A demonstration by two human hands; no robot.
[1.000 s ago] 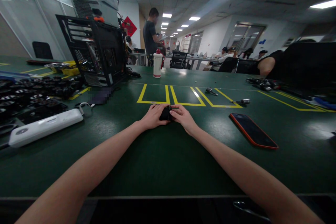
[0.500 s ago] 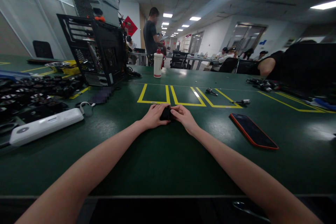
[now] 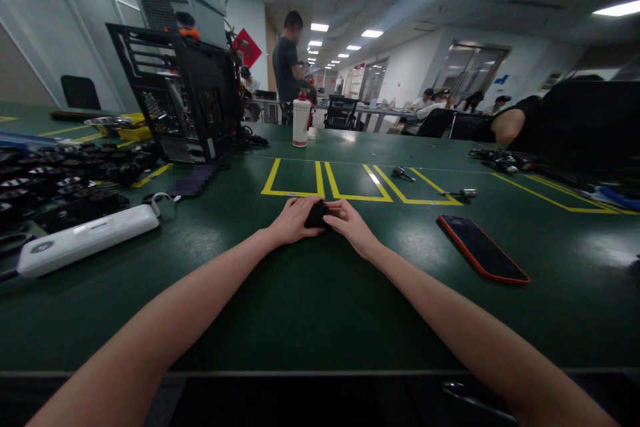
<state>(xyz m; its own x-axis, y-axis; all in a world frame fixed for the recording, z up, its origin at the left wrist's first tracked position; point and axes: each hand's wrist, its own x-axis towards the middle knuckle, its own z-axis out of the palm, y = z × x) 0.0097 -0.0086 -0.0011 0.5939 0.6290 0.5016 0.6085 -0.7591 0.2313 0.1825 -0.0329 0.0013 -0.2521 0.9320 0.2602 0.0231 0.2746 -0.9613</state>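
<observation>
Just in front of the yellow tape outlines, a small black block-like part (image 3: 316, 214) rests on the green table (image 3: 320, 307). My left hand (image 3: 295, 219) is closed around its left side, fingers over the top and thumb along the near edge. From the right, the fingertips and thumb of my right hand (image 3: 349, 221) pinch at the part's right edge. What exactly the right fingertips grip is too small and dark to make out. The kind of part cannot be told, since my fingers cover much of it.
An orange-edged phone (image 3: 483, 248) lies to the right. Two small metal-ended tools, one a screwdriver-like piece (image 3: 463, 194), lie near the tape. Leftward are a white power strip (image 3: 90, 240), dark fans (image 3: 65, 180) and a black computer case (image 3: 185, 93). A white bottle (image 3: 301, 121) stands farther back.
My right thumb and fingers have shifted slightly at the part's right edge. My left hand and the black part stay in nearly the same place.
</observation>
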